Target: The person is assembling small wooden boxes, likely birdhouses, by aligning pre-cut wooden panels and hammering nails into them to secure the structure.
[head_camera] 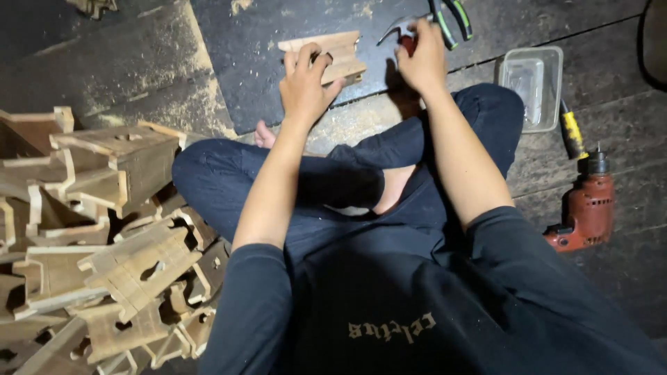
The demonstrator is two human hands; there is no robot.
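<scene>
I sit cross-legged on a dark wooden floor. My left hand [306, 83] presses down on a small notched wooden piece [332, 54] lying on the floor in front of my knees. My right hand [420, 59] is closed around the red handle of a claw hammer [396, 29], whose metal head points left, just right of the wooden piece. Green-handled pliers [451, 17] lie right beside the hammer, behind my right hand.
A heap of similar notched wooden pieces [104, 229] fills the left side. A clear plastic box [533, 83] stands at the right, with a yellow-handled tool [572, 132] and a red power drill [587, 205] beside it. Sawdust [167, 90] covers the floor at upper left.
</scene>
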